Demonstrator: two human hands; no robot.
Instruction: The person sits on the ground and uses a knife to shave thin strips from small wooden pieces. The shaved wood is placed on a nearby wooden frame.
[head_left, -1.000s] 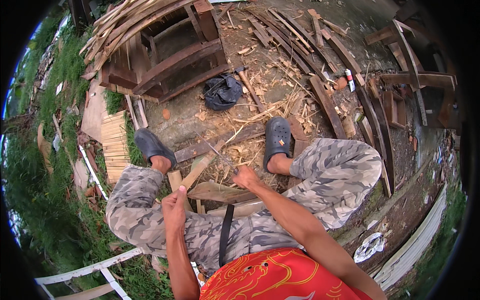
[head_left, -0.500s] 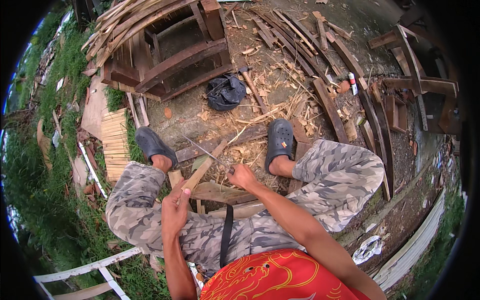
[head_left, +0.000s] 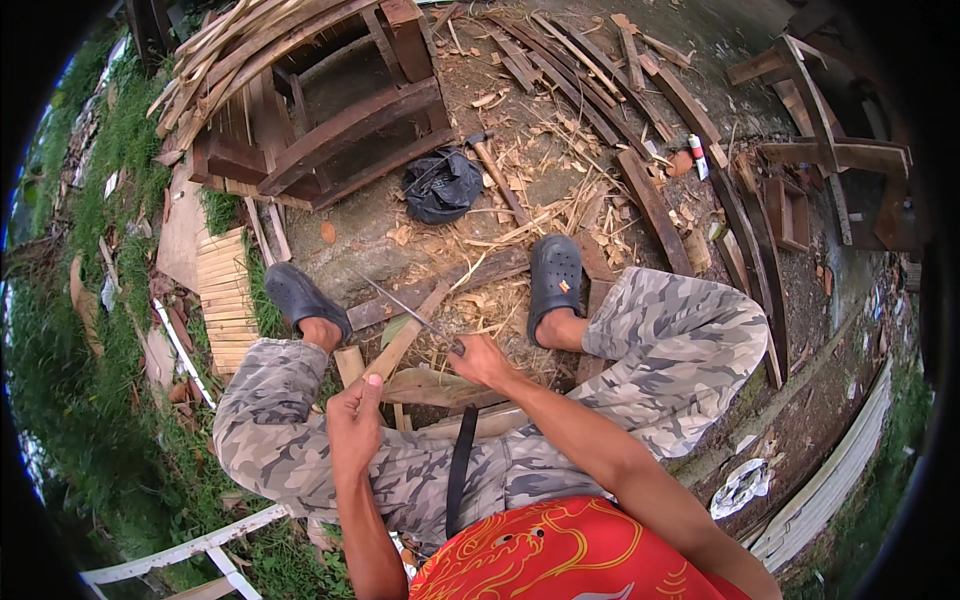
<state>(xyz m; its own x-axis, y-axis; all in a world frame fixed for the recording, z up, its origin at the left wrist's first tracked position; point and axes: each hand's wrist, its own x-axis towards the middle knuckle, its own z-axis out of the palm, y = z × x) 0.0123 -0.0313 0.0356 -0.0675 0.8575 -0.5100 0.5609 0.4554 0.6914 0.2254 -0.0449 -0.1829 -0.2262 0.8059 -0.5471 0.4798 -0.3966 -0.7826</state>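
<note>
My left hand [head_left: 355, 418] is closed around the lower end of a pale, flat bamboo strip [head_left: 405, 342], its thumb pressed along the top. The strip slants up and away to the right, with a thin curled sliver at its far end. In my right hand [head_left: 480, 361] is the dark handle of a knife [head_left: 402, 306]. Its long narrow blade crosses over the strip, with the tip pointing away to the left. Below the strip, between my legs, lies a curved piece of wood [head_left: 445, 387].
Ahead stands a dark wooden frame [head_left: 350, 135] stacked with split strips. A black plastic bag [head_left: 442, 186] and a hammer [head_left: 497, 178] lie among shavings. Neat pale slats [head_left: 227, 297] rest on the left, dark boards [head_left: 653, 213] on the right, and a white-and-red tube [head_left: 698, 158] among them.
The knife and both hands have shifted only slightly, the blade still lying across the strip. The whole view has tilted a little. Both hands keep their holds.
</note>
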